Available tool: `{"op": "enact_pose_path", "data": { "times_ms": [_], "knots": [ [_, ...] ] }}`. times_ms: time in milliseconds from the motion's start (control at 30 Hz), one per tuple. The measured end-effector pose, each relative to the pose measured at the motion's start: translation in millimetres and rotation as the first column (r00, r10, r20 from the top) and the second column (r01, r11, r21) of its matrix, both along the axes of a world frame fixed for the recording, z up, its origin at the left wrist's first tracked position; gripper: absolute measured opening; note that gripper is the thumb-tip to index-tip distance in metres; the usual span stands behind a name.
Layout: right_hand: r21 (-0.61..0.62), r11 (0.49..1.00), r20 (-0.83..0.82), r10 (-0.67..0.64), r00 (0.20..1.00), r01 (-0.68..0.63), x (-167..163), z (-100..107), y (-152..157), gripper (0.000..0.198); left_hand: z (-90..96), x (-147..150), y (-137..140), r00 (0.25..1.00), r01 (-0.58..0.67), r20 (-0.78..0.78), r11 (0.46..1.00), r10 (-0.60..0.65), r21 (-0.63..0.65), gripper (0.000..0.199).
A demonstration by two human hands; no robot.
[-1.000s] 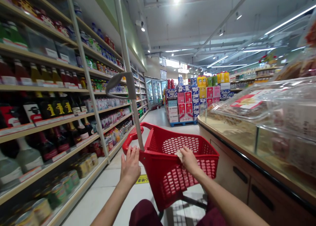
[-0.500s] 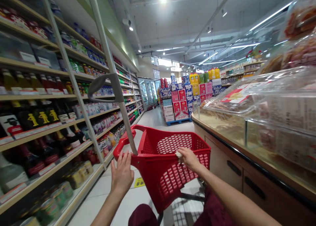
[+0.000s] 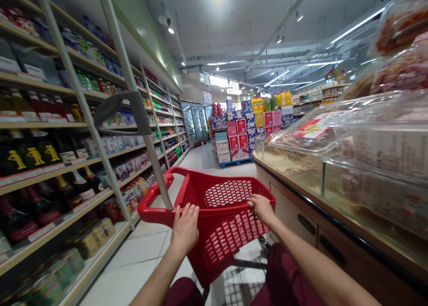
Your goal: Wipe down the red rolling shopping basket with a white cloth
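Note:
A red plastic shopping cart (image 3: 214,252) stands in front of me, turned sideways across the aisle. My left hand (image 3: 185,228) has its fingers laid over the near rim of the basket, close to the foot of a grey pole; its thumb is hidden. My right hand (image 3: 263,210) is closed on the same rim toward the right corner. Beside its fingers shows a small pale bit, too little to name. The upper parts of the basket that I can see into hold nothing visible. A grey loop handle (image 3: 123,114) is fixed on the pole.
Shelves of bottles and cans (image 3: 67,185) run along the left. On the right is a glass-edged counter (image 3: 290,177) stacked with clear food boxes (image 3: 368,141). Ahead stand stacked drink cartons (image 3: 239,141) on a blue pallet (image 3: 234,163), with glass-door fridges (image 3: 195,119) beyond.
My left hand has slid right along the rim, past the pole's foot. My right hand stays on the rim, nearer its corner. The cart has shifted slightly left in view.

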State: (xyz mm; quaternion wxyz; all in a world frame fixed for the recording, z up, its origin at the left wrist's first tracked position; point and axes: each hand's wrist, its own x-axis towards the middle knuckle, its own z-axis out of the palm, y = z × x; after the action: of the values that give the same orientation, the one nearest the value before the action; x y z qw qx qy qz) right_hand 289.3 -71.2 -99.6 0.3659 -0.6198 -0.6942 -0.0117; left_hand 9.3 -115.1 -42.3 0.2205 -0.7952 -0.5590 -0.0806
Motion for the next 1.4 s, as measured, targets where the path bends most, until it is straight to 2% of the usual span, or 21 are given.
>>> {"op": "enact_pose_path", "data": {
  "times_ms": [67,133,200,233,300,367,467,567,633,700,800,867,933,1033,1133,1233,1333,1400],
  "knots": [
    [-0.008,0.997,-0.015,-0.072,0.997,0.071,9,0,3,0.027,-2.2,5,-1,1.0,-0.017,-0.01,1.0,0.017,-0.002,0.057],
    [-0.002,0.997,-0.018,-0.077,0.997,0.077,-13,-1,5,0.033,-6.3,14,0,1.0,-0.005,-0.019,1.0,0.004,-0.024,0.06],
    [0.031,0.999,-0.015,-0.009,1.0,0.009,-48,-4,6,0.044,-11.3,20,0,1.0,0.016,-0.021,0.999,-0.016,-0.043,0.063],
    [0.071,0.995,-0.015,0.066,0.998,-0.064,-62,-7,6,0.052,-13.7,21,1,0.999,0.023,-0.022,0.999,-0.024,-0.045,0.064],
    [0.135,0.98,-0.04,0.15,0.988,-0.143,-72,-12,6,0.058,-17.3,21,1,0.999,0.028,-0.025,0.999,-0.029,-0.038,0.065],
    [0.149,0.986,-0.103,0.087,0.991,-0.071,-54,-15,6,0.05,-19.4,18,2,0.999,0.04,-0.033,0.999,-0.042,-0.035,0.066],
    [0.104,0.983,-0.171,-0.134,0.976,0.153,3,-13,11,0.038,-20.4,16,1,0.999,0.025,-0.032,0.999,-0.025,-0.02,0.065],
    [0.095,0.973,-0.163,-0.195,0.967,0.212,37,-14,12,0.034,-19.6,18,1,1.0,-0.006,-0.014,1.0,0.006,0.001,0.064],
    [0.086,0.976,-0.144,-0.188,0.972,0.201,31,-19,9,0.033,-18.3,20,0,1.0,-0.008,-0.004,1.0,0.008,-0.002,0.063],
    [0.091,0.985,-0.12,-0.137,0.983,0.148,10,-25,4,0.038,-16.9,21,0,1.0,-0.007,-0.004,1.0,0.007,-0.001,0.063],
    [0.126,0.991,-0.06,0.048,0.997,-0.041,-19,-28,0,0.054,-15.4,20,0,1.0,-0.021,-0.01,1.0,0.021,0.016,0.064],
    [0.133,0.975,-0.019,0.183,0.983,-0.179,-23,-26,1,0.054,-15.2,18,0,1.0,-0.027,-0.013,1.0,0.027,0.011,0.064],
    [0.121,0.96,-0.002,0.255,0.967,-0.253,-9,-24,4,0.043,-15.4,16,0,1.0,-0.018,-0.014,1.0,0.018,-0.003,0.063],
    [0.108,0.971,-0.027,0.216,0.976,-0.212,28,-24,6,0.037,-15.8,15,-1,1.0,-0.004,-0.006,1.0,0.004,-0.008,0.063],
    [0.118,0.992,-0.091,0.061,0.994,-0.05,49,-28,6,0.045,-15.9,19,-2,1.0,-0.009,0.008,1.0,0.009,-0.007,0.063],
    [0.138,0.99,-0.129,-0.021,0.991,0.039,27,-34,5,0.048,-15.6,25,-3,1.0,-0.023,0.019,1.0,0.023,-0.012,0.063],
    [0.158,0.985,-0.084,0.084,0.993,-0.07,-4,-39,3,0.04,-15.1,27,-4,0.999,-0.026,0.021,0.999,0.026,-0.029,0.064],
    [0.148,0.983,-0.067,0.115,0.991,-0.104,-3,-40,1,0.033,-15.1,26,-4,1.0,-0.019,0.02,0.999,0.02,-0.037,0.064]
  ]
}}
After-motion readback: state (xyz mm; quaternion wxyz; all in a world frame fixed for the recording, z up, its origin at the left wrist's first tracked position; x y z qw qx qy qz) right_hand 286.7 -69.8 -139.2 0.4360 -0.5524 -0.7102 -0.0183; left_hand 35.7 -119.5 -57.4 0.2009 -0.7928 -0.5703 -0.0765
